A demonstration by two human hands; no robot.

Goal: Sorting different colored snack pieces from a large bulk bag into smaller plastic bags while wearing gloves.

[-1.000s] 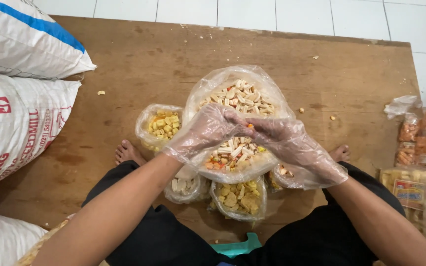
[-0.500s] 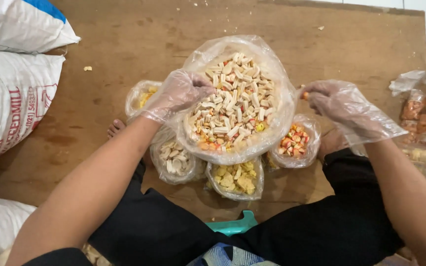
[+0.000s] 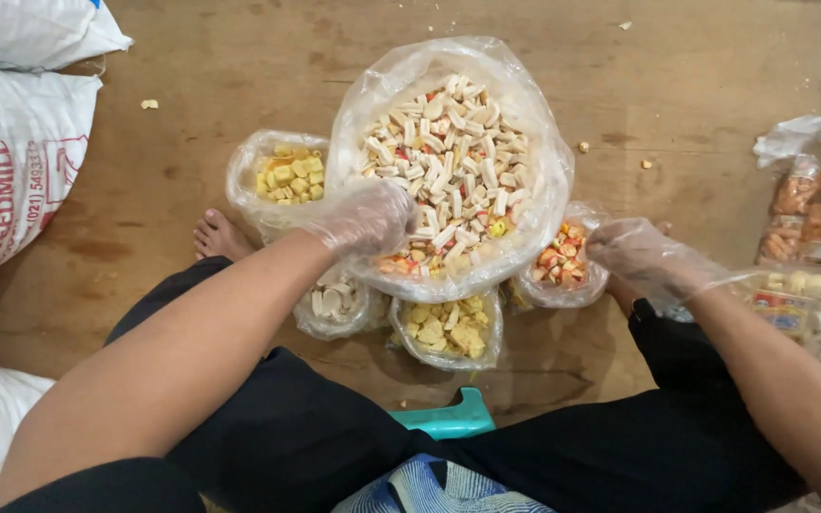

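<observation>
Gloved left hand (image 3: 365,218) gripping large centre snack bag (image 3: 448,171) rim; gloved right hand (image 3: 634,255) loosely curled, empty, beside small red-orange snack bag (image 3: 560,269).

Right gloved hand (image 3: 640,255) has dropped from upper right down to the small clear bag of red-orange snack pieces (image 3: 563,266), centre-right. Left gloved hand (image 3: 365,220) slid lower-left on the big clear bag of mixed pale crackers (image 3: 448,161).
</observation>
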